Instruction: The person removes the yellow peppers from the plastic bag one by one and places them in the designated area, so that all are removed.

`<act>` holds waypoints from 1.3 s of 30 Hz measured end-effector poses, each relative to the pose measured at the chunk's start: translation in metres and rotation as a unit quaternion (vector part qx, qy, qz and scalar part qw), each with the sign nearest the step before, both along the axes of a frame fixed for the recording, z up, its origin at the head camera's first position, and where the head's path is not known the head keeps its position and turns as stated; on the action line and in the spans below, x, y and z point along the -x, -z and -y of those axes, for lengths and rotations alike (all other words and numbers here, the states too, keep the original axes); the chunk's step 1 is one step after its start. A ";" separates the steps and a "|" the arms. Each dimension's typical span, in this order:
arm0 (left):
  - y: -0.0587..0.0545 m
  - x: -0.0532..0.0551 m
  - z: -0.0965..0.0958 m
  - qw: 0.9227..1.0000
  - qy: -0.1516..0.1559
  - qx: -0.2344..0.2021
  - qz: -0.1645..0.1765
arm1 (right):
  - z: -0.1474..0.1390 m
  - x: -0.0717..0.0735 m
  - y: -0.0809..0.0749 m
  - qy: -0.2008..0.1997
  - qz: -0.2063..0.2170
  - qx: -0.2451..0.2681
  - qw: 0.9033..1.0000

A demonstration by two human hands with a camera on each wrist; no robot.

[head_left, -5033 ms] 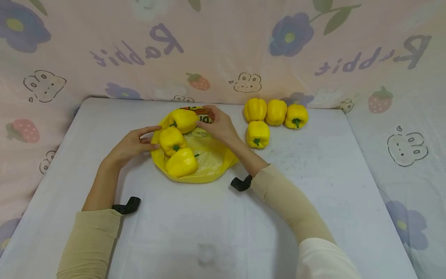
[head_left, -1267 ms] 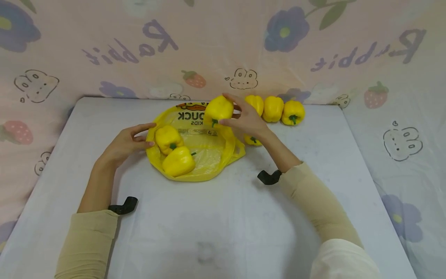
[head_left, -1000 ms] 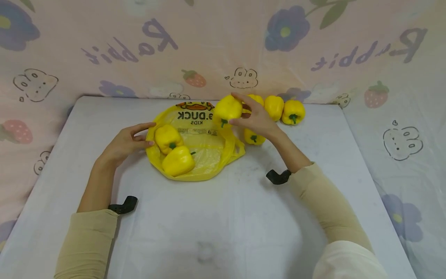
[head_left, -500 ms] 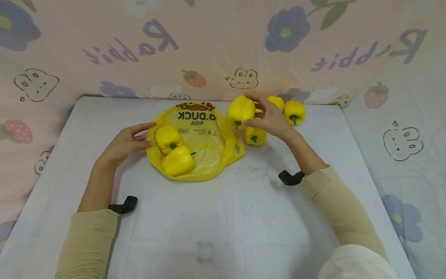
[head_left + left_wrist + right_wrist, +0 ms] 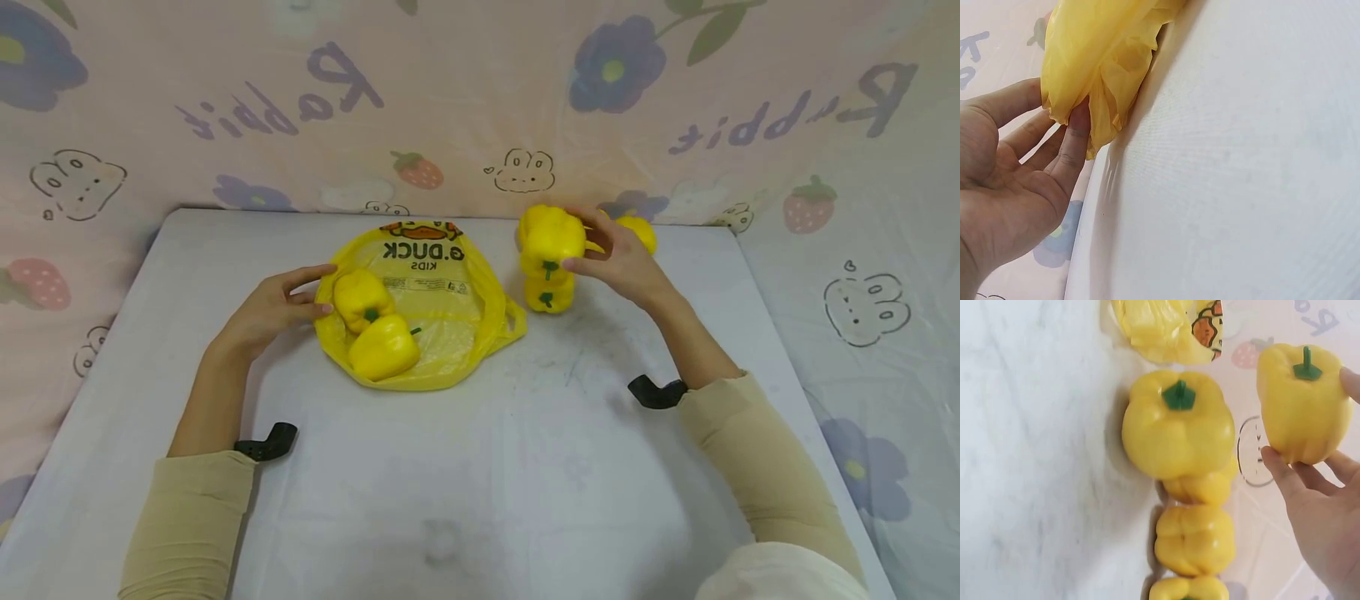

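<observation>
My right hand [image 5: 628,265] holds a yellow bell pepper [image 5: 553,237] with a green stem, thumb on one side and fingers on the other. In the right wrist view this pepper [image 5: 1302,415] is raised off the table, apart from the others. Another bell pepper [image 5: 549,298] stands just in front of it. My left hand [image 5: 262,317] pinches the left rim of a yellow plastic bag [image 5: 450,337], its thumb against the film in the left wrist view. Inside the bag's open mouth lie two bell peppers, one upright [image 5: 362,293] and one on its side [image 5: 384,348].
Beyond my right hand, a row of bell peppers runs along the table's back edge, partly hidden; the right wrist view shows one of them [image 5: 1195,540]. A bag handle [image 5: 516,323] sticks out to the right. Patterned cloth [image 5: 480,100] hangs behind the white table [image 5: 480,467].
My right hand has taken a bell pepper out of the bag and carried it right, over to the row of peppers. My left hand stays at the bag's rim.
</observation>
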State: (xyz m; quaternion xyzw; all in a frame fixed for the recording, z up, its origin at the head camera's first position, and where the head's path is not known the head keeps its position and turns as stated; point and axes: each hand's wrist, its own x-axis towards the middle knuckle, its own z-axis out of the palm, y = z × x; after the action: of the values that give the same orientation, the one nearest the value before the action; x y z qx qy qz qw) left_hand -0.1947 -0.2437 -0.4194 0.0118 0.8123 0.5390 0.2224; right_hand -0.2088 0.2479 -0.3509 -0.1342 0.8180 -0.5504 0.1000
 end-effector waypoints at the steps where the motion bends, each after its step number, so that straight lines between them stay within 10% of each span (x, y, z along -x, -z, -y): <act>1: 0.000 0.000 0.000 1.000 0.000 -0.001 0.000 | -0.003 -0.001 0.000 0.003 -0.001 -0.001 1.000; 18: -0.002 0.000 -0.002 1.000 0.001 0.004 0.002 | -0.052 -0.012 0.011 0.027 -0.025 -0.011 0.999; 39: -0.002 0.001 -0.006 1.000 0.005 -0.011 0.007 | -0.092 -0.017 0.033 0.007 0.069 -0.101 0.992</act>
State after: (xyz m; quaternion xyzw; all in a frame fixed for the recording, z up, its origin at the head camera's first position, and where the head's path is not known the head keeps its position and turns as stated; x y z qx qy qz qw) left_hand -0.1962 -0.2379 -0.4171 0.0145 0.8047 0.5469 0.2303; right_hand -0.1916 0.3396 -0.3835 -0.0794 0.8614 -0.4735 0.1659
